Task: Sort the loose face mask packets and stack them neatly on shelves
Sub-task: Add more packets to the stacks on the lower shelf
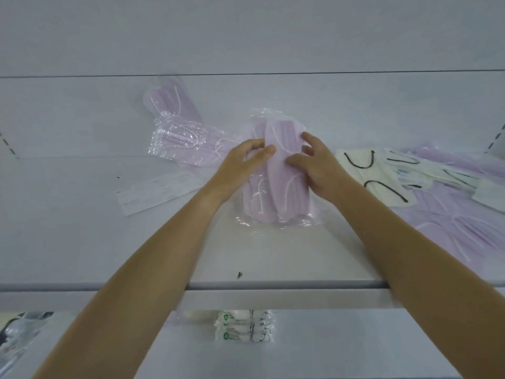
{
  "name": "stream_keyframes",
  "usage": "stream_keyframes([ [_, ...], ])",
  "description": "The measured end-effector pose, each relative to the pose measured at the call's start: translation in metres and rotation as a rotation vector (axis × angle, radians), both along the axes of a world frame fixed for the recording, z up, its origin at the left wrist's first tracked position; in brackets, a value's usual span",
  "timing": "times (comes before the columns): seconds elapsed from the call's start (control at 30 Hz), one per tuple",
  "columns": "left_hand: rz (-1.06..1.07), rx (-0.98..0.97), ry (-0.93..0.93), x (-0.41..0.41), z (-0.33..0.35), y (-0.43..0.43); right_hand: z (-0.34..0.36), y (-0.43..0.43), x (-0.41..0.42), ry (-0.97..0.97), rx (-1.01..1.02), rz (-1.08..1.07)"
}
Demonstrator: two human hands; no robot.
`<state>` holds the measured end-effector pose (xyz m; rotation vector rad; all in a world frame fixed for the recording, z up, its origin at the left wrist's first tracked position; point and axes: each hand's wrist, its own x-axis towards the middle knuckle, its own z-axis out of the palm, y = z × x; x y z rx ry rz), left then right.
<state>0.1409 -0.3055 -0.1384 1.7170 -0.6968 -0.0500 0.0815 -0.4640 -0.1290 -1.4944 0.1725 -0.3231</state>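
Starting with my left hand (241,161): it sits just right of a flat paper slip (155,192) and the crinkled back packets (177,129). Its thumb and curled fingers pinch the left edge of the lilac packet (276,192), which lies mid-way along the upper shelf (82,242). My right hand (318,166) holds the opposite edge, thumb laid on top, fingers bent over the far side. Further right lie cream masks (355,162) with black ear loops, touching a lilac heap (464,233). I reckon the slick film could let the soft masks slide askew inside, or the packet skid on the smooth shelf, if I squeeze unevenly. The wrap is clear, glossy and wrinkled, slack at the near end; the masks inside are long, round-ended and pleated, with thin white loops
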Motion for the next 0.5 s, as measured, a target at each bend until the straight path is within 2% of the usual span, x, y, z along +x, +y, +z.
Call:
stream_keyframes([
  [0.07,0.012,0.0,0.005,0.004,-0.003,0.003,-0.004,0.003,0.003,-0.007,-0.081,0.004],
  [0.17,0.158,0.025,-0.045,0.011,-0.002,0.01,-0.005,-0.004,0.007,0.022,-0.058,0.017],
  [0.2,0.223,-0.006,-0.049,0.013,-0.001,0.014,-0.006,-0.008,0.008,0.066,-0.195,0.002],
  [0.23,0.271,-0.049,-0.043,0.015,0.0,0.017,-0.009,-0.012,0.008,0.123,-0.425,-0.004],
  [0.3,0.323,-0.118,-0.025,0.019,0.0,0.024,-0.019,-0.016,0.007,0.258,-0.873,0.069],
  [0.33,0.344,-0.131,-0.018,0.021,-0.001,0.027,-0.024,-0.016,0.006,0.312,-1.009,0.114],
  [0.37,0.371,-0.134,-0.012,0.022,-0.002,0.03,-0.027,-0.017,0.006,0.332,-1.065,0.133],
  [0.5,0.519,-0.099,-0.008,0.027,0.001,0.032,-0.025,-0.016,0.007,0.227,-1.031,0.058],
])
